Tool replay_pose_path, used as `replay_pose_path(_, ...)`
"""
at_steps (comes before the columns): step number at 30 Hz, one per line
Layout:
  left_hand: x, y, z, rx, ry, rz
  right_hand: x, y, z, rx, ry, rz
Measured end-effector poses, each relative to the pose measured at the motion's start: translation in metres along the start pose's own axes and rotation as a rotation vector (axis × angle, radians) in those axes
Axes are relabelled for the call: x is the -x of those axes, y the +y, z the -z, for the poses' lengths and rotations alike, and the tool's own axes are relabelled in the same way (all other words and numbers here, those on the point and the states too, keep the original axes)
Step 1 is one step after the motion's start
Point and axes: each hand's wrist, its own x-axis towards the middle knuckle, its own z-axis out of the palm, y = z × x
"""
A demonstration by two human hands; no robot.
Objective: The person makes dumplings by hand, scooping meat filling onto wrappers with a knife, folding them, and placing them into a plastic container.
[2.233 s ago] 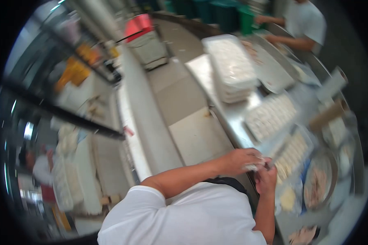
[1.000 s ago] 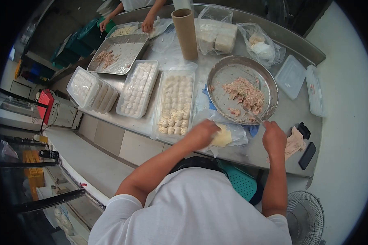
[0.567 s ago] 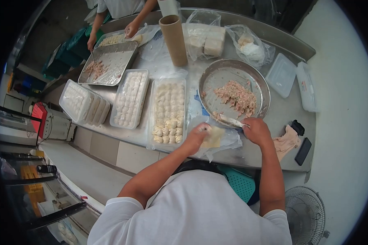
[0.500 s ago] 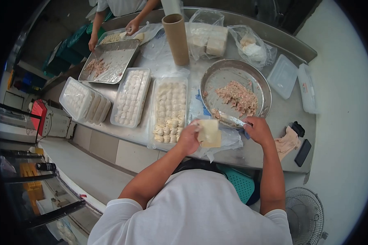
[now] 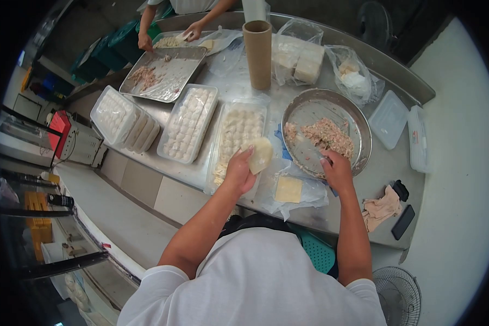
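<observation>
A pale dough wrapper [image 5: 261,155] is held up in my left hand [image 5: 240,170], over the near end of a plastic tray of dumplings [image 5: 240,128]. My right hand [image 5: 337,169] grips a spreading tool, mostly hidden by the fingers, at the near rim of a round metal pan [image 5: 367,138]. Inside the pan lies a mound of minced filling [image 5: 327,135], with a smaller lump to its left. Between my hands, a stack of square wrappers [image 5: 288,189] rests on plastic sheeting [image 5: 315,191].
Lidded dumpling boxes [image 5: 188,124] and a metal tray with filling [image 5: 193,56] stand left. Behind are a cardboard tube [image 5: 257,55] and bagged blocks [image 5: 308,64]. Clear lids [image 5: 389,119], a cloth and a phone [image 5: 402,222] lie right. A co-worker's hands [image 5: 192,31] work at back left.
My left hand has lifted the wrapper away from the stack, up and left towards the dumpling tray. My right hand has moved with the tool to the pan's near edge. The view has shifted slightly.
</observation>
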Motion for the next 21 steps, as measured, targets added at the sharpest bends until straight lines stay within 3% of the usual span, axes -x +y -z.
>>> replay_pose_path(2,-0.007,0.001,-0.013,-0.058,0.039,-0.023,0.02,-0.016,0.013,-0.024,0.04,0.053)
replay_pose_path(4,-0.013,-0.001,-0.032,0.038,-0.065,0.08,0.035,-0.025,0.016,-0.047,0.101,0.095)
replay_pose_path(6,-0.012,-0.006,-0.056,0.121,-0.164,0.142,0.049,-0.032,0.014,-0.02,0.213,0.276)
replay_pose_path(7,-0.012,-0.01,-0.066,0.209,-0.252,0.196,0.056,-0.032,0.013,-0.015,0.227,0.263)
replay_pose_path(9,-0.017,-0.021,-0.078,0.148,-0.197,0.187,0.07,-0.028,0.013,-0.032,0.099,0.172)
replay_pose_path(13,-0.02,-0.036,-0.084,0.007,-0.063,0.076,0.091,-0.029,0.038,0.069,0.155,0.179)
replay_pose_path(16,-0.011,-0.038,-0.096,0.018,-0.072,0.015,0.101,-0.037,0.047,0.065,0.169,0.07)
replay_pose_path(18,-0.011,-0.042,-0.097,0.003,-0.124,0.008,0.096,-0.031,0.039,0.008,0.263,0.159)
replay_pose_path(21,-0.009,-0.039,-0.095,-0.04,-0.184,-0.018,0.088,-0.024,0.031,0.019,0.296,0.132)
